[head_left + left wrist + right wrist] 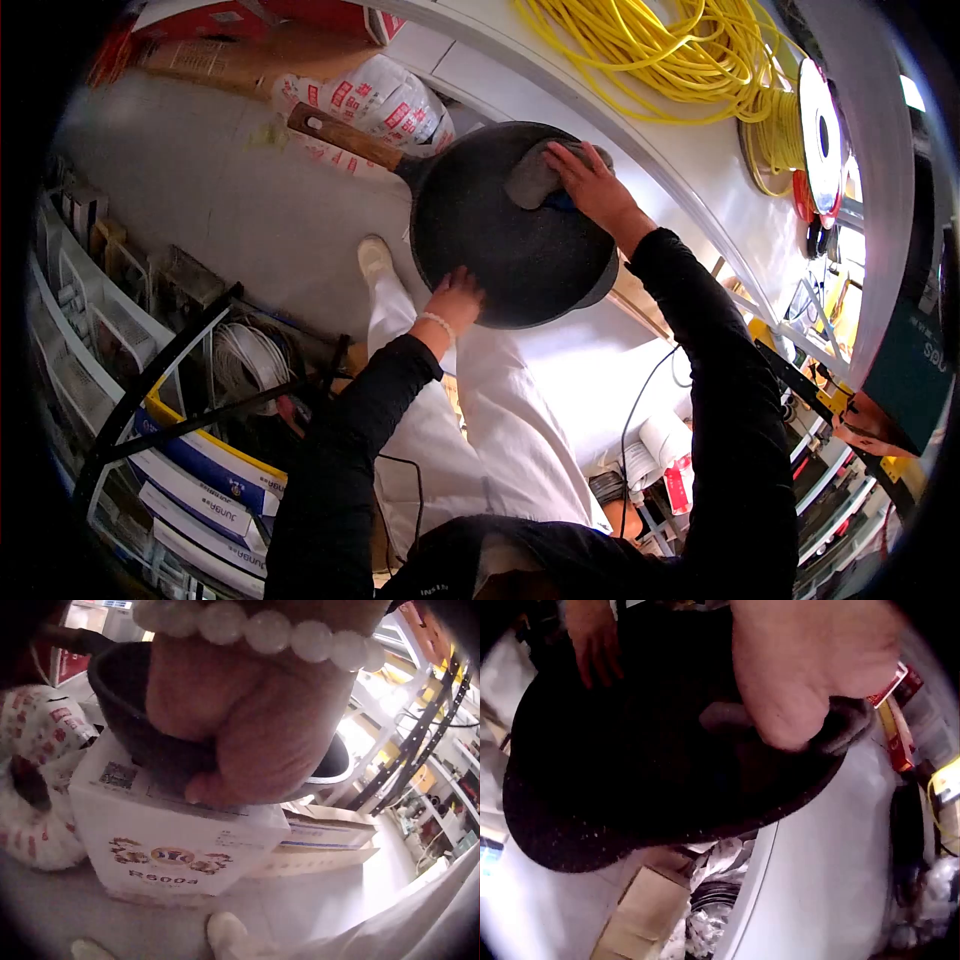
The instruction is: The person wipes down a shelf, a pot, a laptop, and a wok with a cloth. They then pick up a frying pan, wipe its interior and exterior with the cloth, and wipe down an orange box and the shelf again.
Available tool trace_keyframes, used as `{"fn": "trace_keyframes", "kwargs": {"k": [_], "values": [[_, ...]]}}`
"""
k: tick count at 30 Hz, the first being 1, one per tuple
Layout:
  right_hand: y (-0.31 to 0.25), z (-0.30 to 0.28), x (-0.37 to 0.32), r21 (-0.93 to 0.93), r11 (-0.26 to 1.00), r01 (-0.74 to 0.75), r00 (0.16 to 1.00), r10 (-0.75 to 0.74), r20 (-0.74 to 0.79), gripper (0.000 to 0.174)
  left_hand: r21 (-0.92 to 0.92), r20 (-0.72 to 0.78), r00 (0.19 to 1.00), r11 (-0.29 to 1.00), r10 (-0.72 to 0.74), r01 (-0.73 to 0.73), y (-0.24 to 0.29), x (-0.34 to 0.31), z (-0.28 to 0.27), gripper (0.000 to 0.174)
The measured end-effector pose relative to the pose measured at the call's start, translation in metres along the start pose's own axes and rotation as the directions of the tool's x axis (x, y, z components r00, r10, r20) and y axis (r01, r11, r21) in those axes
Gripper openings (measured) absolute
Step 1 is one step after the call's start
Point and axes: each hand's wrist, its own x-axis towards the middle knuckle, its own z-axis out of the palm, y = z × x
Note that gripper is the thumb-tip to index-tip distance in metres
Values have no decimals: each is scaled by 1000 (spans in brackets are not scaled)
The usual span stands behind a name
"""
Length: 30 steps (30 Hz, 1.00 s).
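A dark pan (pixel 500 260) with a wooden handle (pixel 350 138) pointing to the upper left is seen in the head view. The left hand (pixel 456 305) grips its near rim, fingers over the inside; in the left wrist view the thumb of this hand (pixel 251 727) lies on the outside of the pan (pixel 165 761). At the far right side of the pan, the right hand (pixel 594 192) holds a grey cloth (pixel 535 178) against the inner surface. The right wrist view shows the cloth (pixel 847 727) bunched under the right hand (pixel 810 675), over the rim.
Under the pan stands a white printed box (pixel 172 855), beside wrapped rolls (pixel 45 825). A white table (pixel 690 150) at the upper right holds yellow cable (pixel 680 60) and a spool (pixel 820 140). A black frame (pixel 130 410) and shelving stand at the left.
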Motion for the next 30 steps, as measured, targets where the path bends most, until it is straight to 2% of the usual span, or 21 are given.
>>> {"fn": "trace_keyframes", "kwargs": {"k": [3, 5, 6, 8, 9, 10, 13, 14, 16, 17, 19, 20, 21, 22, 23, 25, 26, 27, 28, 29, 30], "values": [[-33, 4, -16, 38, 994, -99, 968, 87, 233, 52, -11, -36, 999, 1000, -30, 29, 5, 4, 7, 42], [-68, -12, -30, 172, 963, -206, 888, 110, 446, 52, -45, -75, 996, 998, -40, 37, 8, 5, 7, 41], [-100, -10, -40, 279, 905, -321, 853, 149, 500, 51, -76, -101, 994, 996, -47, 39, 7, 5, 5, 41], [-156, -31, -48, 451, 757, -473, 753, 82, 653, 46, -74, -160, 985, 996, -60, 49, 5, 9, 11, 40], [-159, -56, -37, 599, 547, -585, 708, -15, 706, 47, -40, -191, 979, 998, -64, 57, 5, 14, 25, 40], [-178, -67, -31, 674, 479, -562, 782, 45, 621, 44, -7, -220, 973, 998, -67, 67, 5, 16, 33, 40], [-197, -85, 22, 785, 258, -563, 821, 60, 568, 35, -100, -155, 983, 992, -96, 81, 2, 10, 18, 41], [-222, -58, 35, 821, 216, -529, 848, 96, 521, 34, -186, -43, 995, 979, -94, 85, 1, 6, 3, 42], [-236, -14, 68, 902, 136, -409, 911, 119, 395, 31, -348, 177, 982, 930, -59, 119, -3, 0, -26, 43], [-231, 8, 87, 942, 98, -322, 945, 104, 312, 30, -355, 84, 994, 930, -64, 90, -1, 3, -10, 43], [-190, -10, 113, 884, -200, -423, 899, 28, 436, 31, -368, -106, 992, 929, -75, 31, 8, 11, 32, 42], [-144, -48, 131, 688, -440, -577, 778, -40, 627, 36, -566, -189, 974, 824, -122, -7, 11, -2, 0, 42], [-95, -89, 149, 415, -644, -642, 613, -106, 783, 42, -546, -217, 973, 836, -75, -57, 14, -2, -12, 40], [-76, -104, 160, 98, -803, -587, 401, -184, 898, 49, -523, -244, 969, 845, -26, -109, 16, 2, -21, 38], [-92, -71, 162, 343, -774, -531, 546, -3, 838, 55, -533, -259, 966, 837, -20, -126, 17, 6, -15, 36], [-57, -58, 158, 12, -935, -355, 429, -152, 890, 55, -584, -277, 959, 802, -53, -124, 21, 17, 16, 35], [-40, -52, 157, -145, -962, -232, 365, -224, 904, 56, -524, -272, 960, 846, -59, -97, 23, 18, 23, 35], [-28, -50, 152, -277, -926, 257, 413, -154, 898, 44, -462, -267, 961, 884, -65, -68, 25, 17, 26, 36], [-14, -47, 140, -244, -872, 424, 321, -107, 941, 37, -281, -248, 968, 959, -40, -33, 30, 17, 28, 38], [-13, -29, 124, -228, -823, 521, 293, -78, 953, 33, -89, -228, 974, 996, -19, -1, 33, 16, 27, 40], [-11, -11, 108, -207, -764, 612, 264, -50, 963, 30, -71, -250, 968, 997, -20, 3, 35, 16, 30, 41]]}}
